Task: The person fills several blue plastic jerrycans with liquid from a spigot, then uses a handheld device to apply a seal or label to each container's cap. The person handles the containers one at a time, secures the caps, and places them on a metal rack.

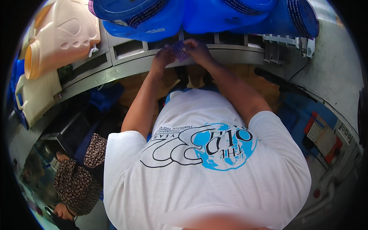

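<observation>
My left hand (164, 58) and my right hand (196, 50) are raised at the edge of the metal bench (134, 61), fingers curled around a small purple printed strip (179, 51), perhaps a label. The right fingertips pinch its upper right part, and the left fingers are at its left side. Just beyond them sit large blue plastic jugs (226, 21) with printed bands. My fingers are partly in shadow.
Pale plastic jerrycans (63, 34) stand at the left. A white slotted rack (283, 40) with a cable is at the right. A co-worker in a patterned top (76, 186) is at the lower left. A wall socket (343, 132) shows at the right.
</observation>
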Tool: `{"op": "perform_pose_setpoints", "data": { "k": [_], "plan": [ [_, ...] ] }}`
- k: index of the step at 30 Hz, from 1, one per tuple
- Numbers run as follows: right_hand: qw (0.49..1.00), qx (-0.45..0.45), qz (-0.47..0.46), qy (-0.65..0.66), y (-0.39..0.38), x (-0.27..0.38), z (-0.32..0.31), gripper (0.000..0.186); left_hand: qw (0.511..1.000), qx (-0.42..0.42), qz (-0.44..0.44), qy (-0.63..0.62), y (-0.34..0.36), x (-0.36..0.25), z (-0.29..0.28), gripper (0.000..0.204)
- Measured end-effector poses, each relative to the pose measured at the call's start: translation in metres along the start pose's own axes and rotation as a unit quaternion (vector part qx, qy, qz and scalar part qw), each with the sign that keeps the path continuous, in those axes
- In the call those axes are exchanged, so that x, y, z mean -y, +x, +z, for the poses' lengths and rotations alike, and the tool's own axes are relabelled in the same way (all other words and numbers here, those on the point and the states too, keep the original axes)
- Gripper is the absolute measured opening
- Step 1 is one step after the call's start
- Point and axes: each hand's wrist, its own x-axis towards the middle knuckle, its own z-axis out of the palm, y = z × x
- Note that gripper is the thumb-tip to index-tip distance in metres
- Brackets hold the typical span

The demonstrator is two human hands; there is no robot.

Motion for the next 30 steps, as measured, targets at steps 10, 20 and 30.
{"op": "perform_pose_setpoints", "data": {
  "k": [10,20,30],
  "plan": [
    [0.996,-0.051,0.060,-0.039,-0.004,0.021,0.004,0.030,0.988,0.032,0.123,0.092,0.038,0.021,-0.018,0.025],
    [0.997,-0.057,0.051,-0.007,0.008,-0.010,-0.002,0.025,0.995,0.023,-0.007,0.099,0.051,0.028,-0.028,0.021],
    [0.991,0.001,0.060,0.118,0.023,-0.022,0.000,0.031,0.988,0.072,0.014,0.136,0.060,0.015,-0.029,0.023]
  ]
}}
